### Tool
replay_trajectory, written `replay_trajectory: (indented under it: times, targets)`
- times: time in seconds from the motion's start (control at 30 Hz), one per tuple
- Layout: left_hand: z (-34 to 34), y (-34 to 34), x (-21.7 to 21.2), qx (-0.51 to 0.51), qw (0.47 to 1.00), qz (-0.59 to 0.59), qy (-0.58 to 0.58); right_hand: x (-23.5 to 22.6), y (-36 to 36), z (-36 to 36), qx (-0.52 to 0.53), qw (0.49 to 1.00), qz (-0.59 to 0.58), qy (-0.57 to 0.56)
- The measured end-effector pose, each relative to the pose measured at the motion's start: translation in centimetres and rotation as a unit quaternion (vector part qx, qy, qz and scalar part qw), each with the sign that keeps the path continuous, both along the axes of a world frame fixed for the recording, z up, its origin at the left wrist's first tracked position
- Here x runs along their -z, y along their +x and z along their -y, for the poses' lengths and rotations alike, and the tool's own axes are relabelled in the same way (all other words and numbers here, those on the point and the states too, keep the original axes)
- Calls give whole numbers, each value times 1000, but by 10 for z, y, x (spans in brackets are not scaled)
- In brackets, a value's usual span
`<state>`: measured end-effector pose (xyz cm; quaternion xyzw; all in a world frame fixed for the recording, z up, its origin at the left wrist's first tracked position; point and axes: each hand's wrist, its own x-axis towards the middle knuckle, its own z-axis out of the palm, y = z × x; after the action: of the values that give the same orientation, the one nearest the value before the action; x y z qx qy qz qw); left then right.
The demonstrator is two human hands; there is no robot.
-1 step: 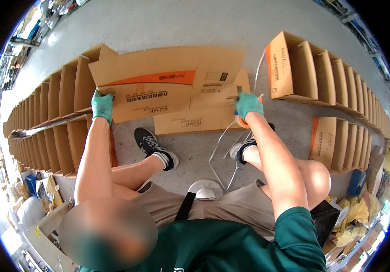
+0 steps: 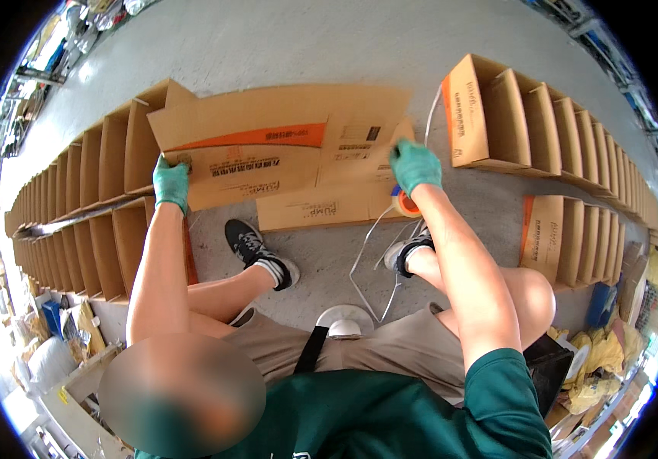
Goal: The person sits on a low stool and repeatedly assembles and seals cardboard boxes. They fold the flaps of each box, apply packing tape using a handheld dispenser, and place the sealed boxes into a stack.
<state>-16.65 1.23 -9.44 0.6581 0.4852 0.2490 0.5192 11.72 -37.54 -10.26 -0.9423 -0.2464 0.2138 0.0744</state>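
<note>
A flattened brown cardboard box with an orange stripe and dark print is held up in front of me, tilted. My left hand, in a green glove, is closed on its lower left corner. At the right edge of the box is my right hand, gloved too, its fingers curled and closed against the cardboard; the fingertips are partly hidden. Just below that wrist a roll of tape, orange and blue, shows in part; whether it hangs on the hand or is gripped I cannot tell. Another flat carton lies behind, by my shoes.
Long rows of open cartons curve away on the left, with more cartons on the right. A white strap lies loosely on the grey floor between my feet. Yellow plastic bags lie at the lower right.
My right hand has moved slightly up and left along the box's right edge. The tape roll sits a little further left. The left hand keeps its hold.
</note>
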Motion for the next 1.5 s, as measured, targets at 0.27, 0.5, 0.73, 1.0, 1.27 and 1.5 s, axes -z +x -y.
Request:
replay_trajectory:
  times: [0.27, 0.5, 0.73, 1.0, 1.27, 1.5]
  targets:
    - [30, -7, -29, 52, 997, -18, 55, -73, -8, -15, -168, 967, 188, 15]
    - [59, 13, -128, 113, 984, 12, 136, -78, -43, 15, -235, 957, 168, 39]
    - [51, -3, -122, 83, 966, -200, 143, -60, -77, 29, -253, 931, 225, 133]
    - [54, -1, -69, 132, 928, -257, 234, -66, -88, 29, -306, 927, 147, 161]
    - [89, 7, -54, 278, 854, -261, 354, -103, -43, 13, -100, 944, -69, 305]
    - [129, 25, -96, 517, 774, -330, 157, -62, -19, 31, -212, 961, -3, 178]
